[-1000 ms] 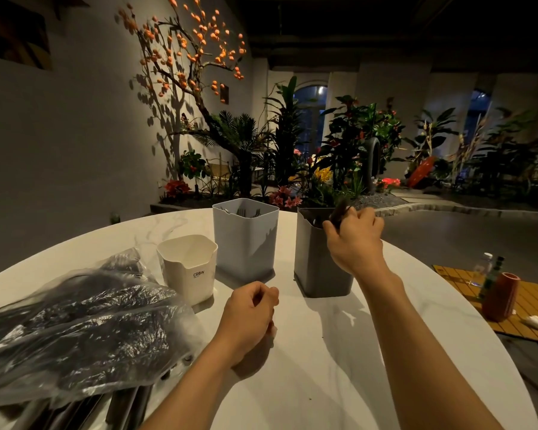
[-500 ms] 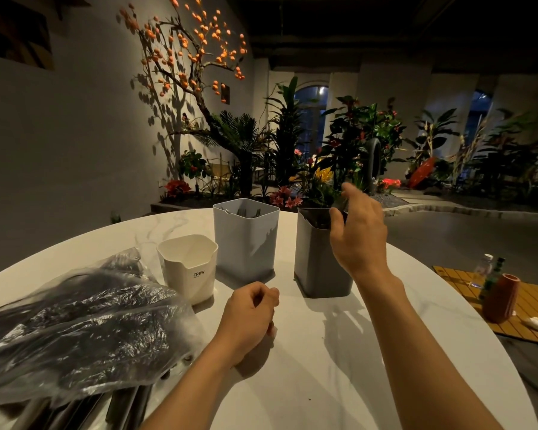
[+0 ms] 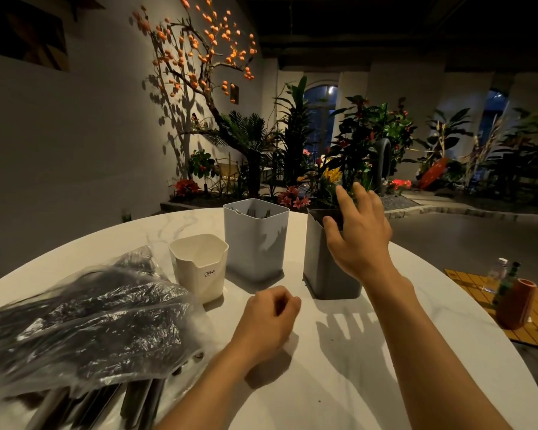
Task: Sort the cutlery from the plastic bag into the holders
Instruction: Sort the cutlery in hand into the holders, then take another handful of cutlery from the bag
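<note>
- Right hand over dark grey holder, grip released, empty — drop step judged done.
- Left hand clenched, holding nothing (resting on worktop).
- Next: fetch cutlery from plastic bag at worktop's left edge.

The white cup has small dark letters on its front. They say "CRBW". There is a tiny line of print under those letters, but it is too small to read. No other words or numbers can be read.
</note>
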A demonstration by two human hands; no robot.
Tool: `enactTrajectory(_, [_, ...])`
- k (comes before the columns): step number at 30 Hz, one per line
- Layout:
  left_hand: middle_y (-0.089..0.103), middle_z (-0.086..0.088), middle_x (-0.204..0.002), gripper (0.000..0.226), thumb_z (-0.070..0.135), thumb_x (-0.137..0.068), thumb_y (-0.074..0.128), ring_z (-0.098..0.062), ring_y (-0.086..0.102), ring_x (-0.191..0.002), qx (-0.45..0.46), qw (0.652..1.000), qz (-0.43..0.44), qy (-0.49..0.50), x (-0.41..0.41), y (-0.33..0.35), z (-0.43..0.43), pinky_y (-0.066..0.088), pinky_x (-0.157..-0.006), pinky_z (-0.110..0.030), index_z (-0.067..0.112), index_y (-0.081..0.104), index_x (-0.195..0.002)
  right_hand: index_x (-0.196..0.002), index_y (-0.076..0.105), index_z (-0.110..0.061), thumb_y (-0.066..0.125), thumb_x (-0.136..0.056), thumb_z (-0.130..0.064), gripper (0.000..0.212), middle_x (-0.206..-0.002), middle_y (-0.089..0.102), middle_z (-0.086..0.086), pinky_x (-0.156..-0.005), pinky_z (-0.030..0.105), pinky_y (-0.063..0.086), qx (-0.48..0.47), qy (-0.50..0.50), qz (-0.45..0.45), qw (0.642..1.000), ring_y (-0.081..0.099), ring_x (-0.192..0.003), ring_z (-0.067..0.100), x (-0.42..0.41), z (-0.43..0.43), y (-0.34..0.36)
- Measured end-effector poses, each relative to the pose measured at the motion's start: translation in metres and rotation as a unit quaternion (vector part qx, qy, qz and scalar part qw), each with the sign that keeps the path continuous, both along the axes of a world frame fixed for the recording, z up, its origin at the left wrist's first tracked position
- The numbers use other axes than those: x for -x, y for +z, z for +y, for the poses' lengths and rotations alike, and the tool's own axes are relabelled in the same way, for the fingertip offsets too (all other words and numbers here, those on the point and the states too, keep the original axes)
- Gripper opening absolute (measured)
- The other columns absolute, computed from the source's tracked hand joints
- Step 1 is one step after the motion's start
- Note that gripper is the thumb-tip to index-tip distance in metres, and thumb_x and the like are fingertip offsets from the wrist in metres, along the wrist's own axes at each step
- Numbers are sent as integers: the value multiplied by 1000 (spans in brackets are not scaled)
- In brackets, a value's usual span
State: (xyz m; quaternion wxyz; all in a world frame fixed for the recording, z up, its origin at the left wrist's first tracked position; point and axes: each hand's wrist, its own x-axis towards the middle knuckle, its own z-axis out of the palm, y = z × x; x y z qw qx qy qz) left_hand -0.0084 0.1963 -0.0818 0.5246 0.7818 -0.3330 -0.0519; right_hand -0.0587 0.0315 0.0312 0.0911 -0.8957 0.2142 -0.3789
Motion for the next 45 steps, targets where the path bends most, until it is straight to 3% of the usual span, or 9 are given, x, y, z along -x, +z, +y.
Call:
enactTrajectory(7, [68, 4, -106, 27, 47, -103, 51, -14, 64, -91, -175, 969, -82, -157, 50, 40, 4, 54, -87, -25, 25, 61, -115, -110, 69, -19, 57, -101, -24, 16, -109, 65, -6, -82, 16, 47, -78, 233, -137, 960, 60, -101, 4, 25, 55, 47])
enactTrajectory(11, [60, -1, -138, 38, 42, -101, 56, -27, 59, -124, -343, 913, -22, -219, 81, 68, 35, 48, -107, -44, 27, 54, -136, -96, 71, -21, 59, -99, -23, 13, -86, 70, -11, -68, 19, 51, -208, 374, 9, 904, 64, -81, -1, 50, 93, 47])
enactTrajectory(15, [69, 12, -114, 29, 49, -93, 60, -13, 65, -103, -375, 907, -2, -194, 92, 84, 117, 53, -95, -35, 34, 68, -117, -95, 74, -18, 60, -100, -25, 16, -82, 71, 3, -67, 19, 49, -262, 388, 197, 861, 62, -74, 9, 53, 113, 13])
enactTrajectory(21, [76, 3, -92, 17, 22, -100, 56, -11, 73, -81, -267, 964, -11, -16, 73, 96, 201, 63, -78, -36, 25, 73, -99, -121, 72, -19, 59, -101, -33, 28, -113, 72, 5, -84, 26, 55, -215, 398, 413, 791, 66, -89, 15, 35, 169, -30])
enactTrajectory(24, [73, 4, -87, 26, 14, -100, 53, -13, 71, -79, -201, 973, -59, 94, 54, 97, 223, 61, -76, -38, 30, 70, -89, -126, 66, -18, 54, -103, -20, 26, -96, 70, 11, -58, 19, 46, -245, 433, 367, 786, 56, -63, 7, 30, 195, -29])
enactTrajectory(27, [70, 7, -96, 27, 12, -98, 51, -10, 66, -83, -192, 963, -107, 156, 33, 96, 239, 59, -79, -37, 32, 68, -94, -119, 55, -33, 50, -101, -8, 31, -99, 69, 16, -63, 25, 54, -335, 452, 286, 776, 65, -73, 14, 30, 212, -21])
enactTrajectory(31, [63, 2, -126, 37, 7, -97, 49, -15, 60, -111, -173, 965, -89, 176, 14, 86, 255, 53, -96, -34, 26, 61, -127, -133, 54, -18, 58, -93, -11, 41, -121, 68, 17, -97, 47, 55, -329, 391, 240, 825, 68, -107, 28, 15, 222, -26])
enactTrajectory(38, [43, -1, -155, 70, 17, -92, 57, -24, 49, -135, -239, 954, -74, 166, -2, 62, 270, 49, -106, -43, 31, 32, -155, -111, 65, -17, 68, -92, -31, 24, -102, 67, 0, -76, 26, 56, -166, 260, 290, 906, 64, -89, 15, 4, 231, -45])
enactTrajectory(45, [66, 9, -105, 31, 31, -90, 65, -13, 63, -94, -275, 933, -138, 187, 6, 57, 262, 58, -82, -41, 29, 59, -120, -94, 63, -24, 71, -88, -46, 24, -89, 68, -5, -61, 22, 52, -151, 219, 282, 922, 64, -75, 9, -13, 236, -64])
